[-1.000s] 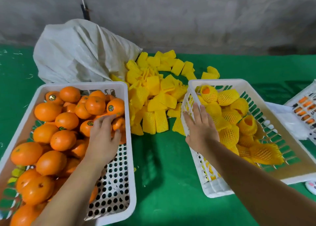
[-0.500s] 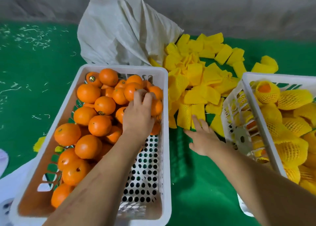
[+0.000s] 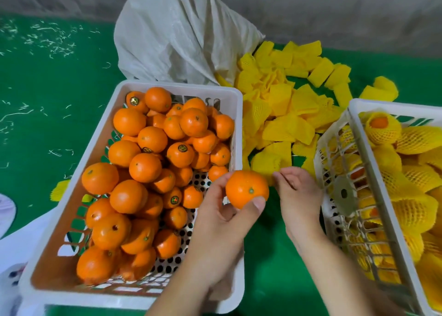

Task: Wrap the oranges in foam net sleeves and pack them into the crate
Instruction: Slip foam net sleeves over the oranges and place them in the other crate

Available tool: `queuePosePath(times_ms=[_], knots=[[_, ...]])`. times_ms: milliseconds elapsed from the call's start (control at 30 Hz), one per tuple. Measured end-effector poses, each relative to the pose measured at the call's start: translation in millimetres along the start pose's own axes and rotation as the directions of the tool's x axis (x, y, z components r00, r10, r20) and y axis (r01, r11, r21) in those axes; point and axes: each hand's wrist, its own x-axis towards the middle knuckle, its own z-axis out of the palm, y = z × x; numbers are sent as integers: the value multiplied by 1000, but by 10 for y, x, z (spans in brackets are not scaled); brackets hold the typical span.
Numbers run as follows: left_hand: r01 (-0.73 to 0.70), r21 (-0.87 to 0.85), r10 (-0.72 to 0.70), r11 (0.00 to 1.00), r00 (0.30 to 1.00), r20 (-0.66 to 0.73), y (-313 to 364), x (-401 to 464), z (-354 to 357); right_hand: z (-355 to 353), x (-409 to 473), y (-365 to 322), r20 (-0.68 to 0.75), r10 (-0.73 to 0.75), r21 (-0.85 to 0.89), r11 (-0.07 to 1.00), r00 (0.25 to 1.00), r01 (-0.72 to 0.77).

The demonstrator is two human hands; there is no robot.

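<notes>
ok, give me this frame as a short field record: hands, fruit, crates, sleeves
left hand: holds one bare orange between thumb and fingers, above the gap between the crates
right hand: beside that orange, fingers curled at a loose sleeve; grip unclear
left crate: white, piled with unwrapped oranges
right crate: white, holds sleeved oranges
sleeve pile: yellow foam nets on the green table, between the crates
behind: white sack
</notes>
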Motion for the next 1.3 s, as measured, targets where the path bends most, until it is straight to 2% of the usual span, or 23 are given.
queuePosePath(times_ms=[67, 167, 233, 300, 400, 500, 567, 700, 800, 933, 1033, 1100, 1167, 1300], knots=[[27, -66, -25, 997, 999, 31, -22, -64, 58, -97, -291, -205, 2, 75, 187, 980, 997, -74], [54, -116, -43, 992, 995, 91, -99, -166, 57, -202, -652, -315, 233, 131, 370, 904, 964, -213], [88, -189, -62, 978, 989, 137, -182, -233, 7, -279, -794, -383, 307, 160, 417, 864, 938, -284], [130, -283, -73, 950, 977, 202, -239, -301, -64, -339, -882, -455, 324, 163, 356, 892, 932, -279], [137, -318, -46, 938, 960, 276, -289, -380, -147, -392, -986, -542, 347, 142, 263, 934, 927, -241], [125, -319, -22, 940, 951, 308, -299, -440, -205, -406, -1045, -562, 237, 157, 299, 927, 959, -226], [130, -292, -22, 947, 939, 344, -294, -470, -216, -394, -1075, -554, 135, 121, 247, 957, 983, -152], [95, -203, -7, 975, 919, 395, -286, -489, -181, -410, -1117, -527, 256, 49, 128, 988, 965, -84], [84, -167, -13, 982, 923, 385, -285, -479, -153, -491, -1073, -516, 247, -1, 17, 1000, 969, -3], [67, -190, -8, 980, 955, 298, -316, -445, -95, -507, -1072, -531, 192, -65, 0, 998, 979, 67], [-12, -112, 35, 994, 978, 205, -344, -427, -63, -499, -1049, -527, 111, -33, 127, 992, 993, 19], [-48, -78, 63, 996, 978, 198, -353, -432, -52, -505, -1040, -559, 72, -16, 222, 975, 997, 0], [-69, -74, 84, 995, 974, 209, -356, -451, -45, -504, -1051, -576, 101, -45, 180, 983, 994, 26], [-76, -124, 103, 989, 967, 233, -347, -467, -94, -588, -1000, -542, 331, -57, 74, 997, 942, 34]])
